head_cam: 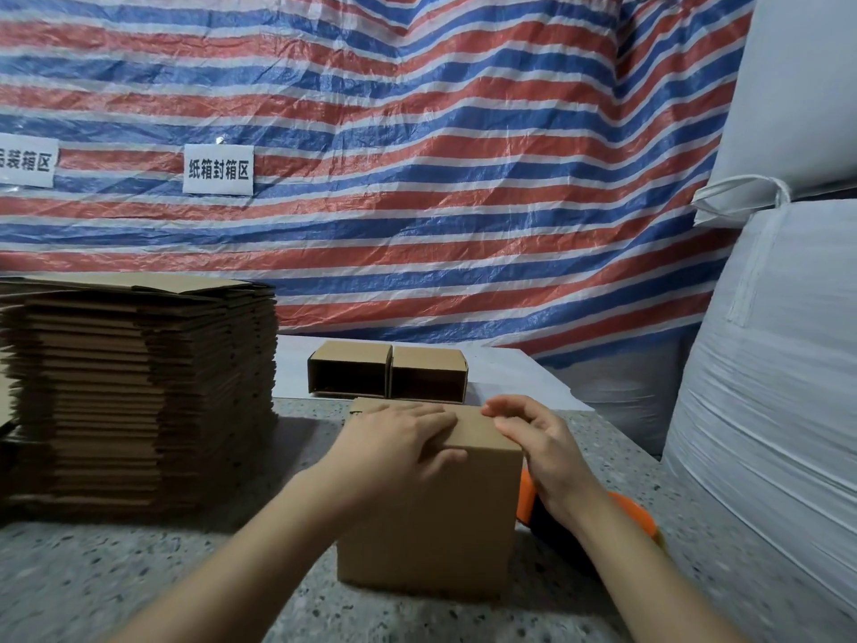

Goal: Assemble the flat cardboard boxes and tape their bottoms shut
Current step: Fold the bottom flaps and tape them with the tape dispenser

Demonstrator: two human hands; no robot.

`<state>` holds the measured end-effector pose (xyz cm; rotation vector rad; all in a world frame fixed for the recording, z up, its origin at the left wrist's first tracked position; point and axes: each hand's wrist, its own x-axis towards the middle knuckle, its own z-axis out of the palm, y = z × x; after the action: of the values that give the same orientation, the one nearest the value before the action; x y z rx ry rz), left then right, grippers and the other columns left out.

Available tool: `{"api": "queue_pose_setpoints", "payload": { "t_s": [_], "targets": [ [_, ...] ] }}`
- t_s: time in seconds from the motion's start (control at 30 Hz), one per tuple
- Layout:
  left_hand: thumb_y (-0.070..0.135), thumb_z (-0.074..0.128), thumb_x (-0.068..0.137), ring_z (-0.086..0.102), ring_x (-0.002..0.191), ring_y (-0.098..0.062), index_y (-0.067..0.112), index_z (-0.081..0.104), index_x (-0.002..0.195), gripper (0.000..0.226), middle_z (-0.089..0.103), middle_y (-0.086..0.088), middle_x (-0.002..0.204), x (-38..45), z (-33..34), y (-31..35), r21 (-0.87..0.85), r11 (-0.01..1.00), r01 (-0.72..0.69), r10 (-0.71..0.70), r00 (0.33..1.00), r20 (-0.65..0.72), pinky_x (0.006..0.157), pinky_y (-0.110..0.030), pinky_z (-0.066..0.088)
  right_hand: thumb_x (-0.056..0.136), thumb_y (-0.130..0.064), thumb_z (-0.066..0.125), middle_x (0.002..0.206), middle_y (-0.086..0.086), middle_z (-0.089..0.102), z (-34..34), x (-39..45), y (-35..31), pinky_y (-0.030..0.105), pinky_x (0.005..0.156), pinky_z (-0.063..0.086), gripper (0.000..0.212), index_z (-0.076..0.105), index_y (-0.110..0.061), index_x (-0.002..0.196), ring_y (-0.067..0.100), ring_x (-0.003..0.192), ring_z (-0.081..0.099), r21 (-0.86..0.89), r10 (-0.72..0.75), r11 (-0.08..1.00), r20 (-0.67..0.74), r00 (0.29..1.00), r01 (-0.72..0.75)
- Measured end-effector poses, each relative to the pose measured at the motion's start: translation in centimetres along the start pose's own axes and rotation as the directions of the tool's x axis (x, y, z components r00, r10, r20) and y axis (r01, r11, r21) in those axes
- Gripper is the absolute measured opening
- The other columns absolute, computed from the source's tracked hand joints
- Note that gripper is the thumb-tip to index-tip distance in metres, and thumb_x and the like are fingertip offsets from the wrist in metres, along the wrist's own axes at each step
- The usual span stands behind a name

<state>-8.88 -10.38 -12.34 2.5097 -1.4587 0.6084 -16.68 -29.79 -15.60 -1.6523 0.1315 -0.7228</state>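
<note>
The box (pixel 431 517) sits on the bench (pixel 139 582), pressed flat on top by the left hand (pixel 394 443). The right hand (pixel 533 443) hovers open. Light, bendy card is best held by its sides.

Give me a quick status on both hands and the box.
Left hand flat on box top, pressing. Right hand open at its right edge. Orange tape dispenser behind right wrist, untouched.

Both forearms are showing bare, with no sleeves reaching them. The left hand (pixel 399 438) and right hand (pixel 533 438) are wearing nothing visible.
</note>
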Motion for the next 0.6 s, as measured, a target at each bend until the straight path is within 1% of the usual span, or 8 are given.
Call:
{"api": "queue_pose_setpoints", "payload": {
  "t_s": [0.07,0.13,0.2,0.23,0.3,0.43,0.5,0.6],
  "targets": [
    [0.065,0.033,0.095,0.041,0.137,-0.010,0.035,0.039,0.147,0.061,0.040,0.014,0.153,0.0,0.2,-0.1,-0.011,1.000,-0.019,0.019,1.000,-0.024,0.108,-0.032,0.037,0.099,-0.035,0.056,0.114,0.001,0.071,-0.8,0.4,-0.6,0.036,0.099,0.044,0.021,0.069,-0.025,0.111,0.018,0.114,0.062,-0.036,0.048,0.998,0.018,0.999,-0.047],
    [0.066,0.033,0.095,0.043,0.135,-0.010,0.036,0.041,0.147,0.060,0.041,0.016,0.152,0.0,0.4,-0.2,-0.019,1.000,-0.021,0.021,0.999,-0.027,0.105,-0.033,0.040,0.101,-0.041,0.050,0.102,-0.001,0.068,-2.5,0.9,-1.2,0.033,0.084,0.045,0.020,0.063,-0.026,0.101,0.016,0.100,0.062,-0.349,0.070,0.932,-0.079,0.994,-0.093],
    [0.066,0.032,0.095,0.045,0.134,-0.010,0.037,0.041,0.146,0.059,0.042,0.017,0.151,-0.1,0.4,-0.2,-0.024,1.000,-0.016,0.016,0.999,-0.030,0.103,-0.034,0.042,0.097,-0.046,0.050,0.077,-0.003,0.060,-4.5,0.8,-1.2,0.030,0.059,0.039,0.032,0.056,-0.022,0.078,0.015,0.072,0.057,-0.828,0.059,0.544,-0.122,0.991,-0.135],
    [0.066,0.032,0.095,0.045,0.134,-0.010,0.038,0.041,0.146,0.059,0.042,0.017,0.151,-0.1,0.5,-0.2,-0.023,1.000,-0.013,0.012,0.999,-0.031,0.103,-0.034,0.042,0.096,-0.052,0.048,0.069,-0.003,0.057,-5.1,0.4,-0.9,0.030,0.053,0.036,0.041,0.054,-0.020,0.071,0.014,0.063,0.054,-0.933,0.100,0.328,-0.119,0.988,-0.145],
    [0.067,0.032,0.095,0.045,0.134,-0.010,0.038,0.040,0.146,0.059,0.042,0.017,0.150,-0.2,0.5,-0.2,-0.028,1.000,-0.004,0.003,1.000,-0.031,0.103,-0.034,0.042,0.093,-0.068,0.043,0.066,-0.001,0.059,-5.8,-0.6,0.3,0.029,0.052,0.037,0.058,0.058,-0.018,0.068,0.014,0.060,0.057,-0.976,0.218,0.111,-0.159,0.963,-0.186],
    [0.066,0.032,0.095,0.046,0.133,-0.011,0.038,0.040,0.146,0.059,0.043,0.016,0.150,-0.2,0.6,0.0,-0.050,0.999,0.001,-0.003,0.999,-0.041,0.104,-0.036,0.042,0.083,-0.083,0.046,0.083,-0.001,0.065,-5.9,-2.3,3.4,0.028,0.062,0.047,0.063,0.065,-0.022,0.090,0.017,0.075,0.063,-0.968,0.348,0.029,-0.223,0.910,-0.249],
    [0.067,0.032,0.094,0.045,0.134,-0.011,0.039,0.039,0.146,0.059,0.041,0.017,0.151,-0.2,0.6,0.1,-0.054,0.999,0.007,-0.009,0.999,-0.032,0.104,-0.036,0.042,0.083,-0.077,0.053,0.088,-0.003,0.065,-6.1,-2.6,4.4,0.028,0.062,0.048,0.054,0.064,-0.027,0.101,0.016,0.080,0.063,-0.965,0.332,0.036,-0.234,0.914,-0.260],
    [0.067,0.031,0.095,0.043,0.135,-0.010,0.039,0.038,0.147,0.060,0.040,0.017,0.152,-0.2,0.5,0.1,-0.034,0.999,0.009,-0.009,1.000,-0.020,0.103,-0.035,0.042,0.089,-0.069,0.054,0.080,-0.007,0.057,-6.6,-2.5,5.4,0.028,0.055,0.041,0.041,0.059,-0.029,0.094,0.017,0.079,0.062,-0.972,0.258,0.033,-0.217,0.942,-0.233]
  ]
}}
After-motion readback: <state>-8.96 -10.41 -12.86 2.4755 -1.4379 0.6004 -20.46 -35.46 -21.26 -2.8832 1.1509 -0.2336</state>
